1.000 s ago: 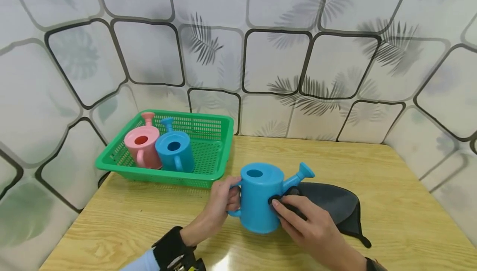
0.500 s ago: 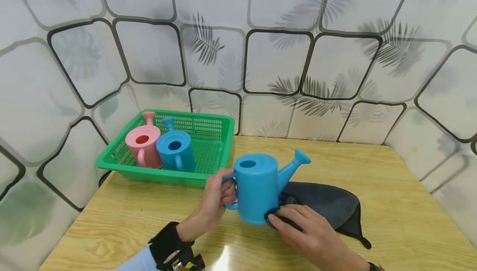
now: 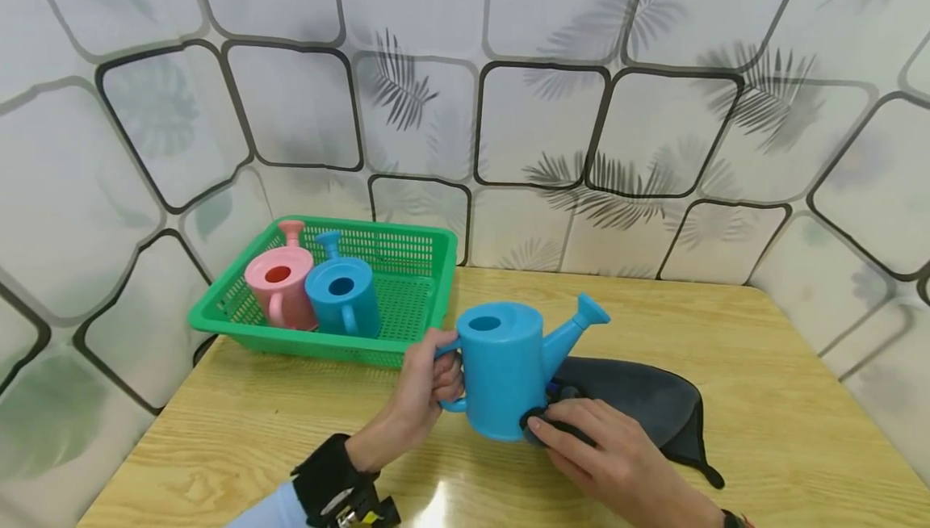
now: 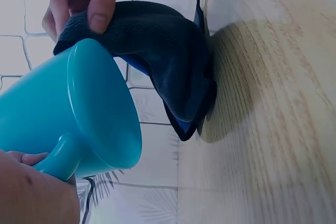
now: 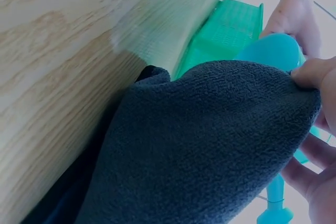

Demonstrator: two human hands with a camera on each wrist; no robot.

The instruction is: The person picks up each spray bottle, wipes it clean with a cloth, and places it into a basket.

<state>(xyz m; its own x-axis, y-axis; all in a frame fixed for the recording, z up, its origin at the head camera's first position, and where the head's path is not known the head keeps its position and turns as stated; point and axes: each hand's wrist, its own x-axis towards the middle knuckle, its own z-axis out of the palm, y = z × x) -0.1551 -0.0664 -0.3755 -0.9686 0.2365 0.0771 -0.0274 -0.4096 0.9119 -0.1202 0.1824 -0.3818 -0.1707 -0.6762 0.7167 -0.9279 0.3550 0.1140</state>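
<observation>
My left hand [image 3: 420, 391] grips the handle of a blue watering can [image 3: 503, 375], whose spout points right. The can is held upright above the table; its base shows apart from the wood in the left wrist view. My right hand [image 3: 616, 451] pinches a dark grey cloth [image 3: 643, 399] between thumb and fingers and presses it to the can's lower right side, below the spout. In the left wrist view the cloth [image 4: 163, 51] drapes down to the table. It covers much of the can in the right wrist view.
A green basket [image 3: 429, 342] stands at the back left of the wooden table [image 3: 305, 407]. Inside it are a pink watering can [image 3: 291, 302] and a second blue watering can [image 3: 356, 302], side by side. A patterned wall covering [image 3: 538, 124] encloses the back and sides.
The blue can rose and shifted slightly left during the first half second, then stayed nearly still. Against it, the cloth and my right fingers now sit lower on the side.
</observation>
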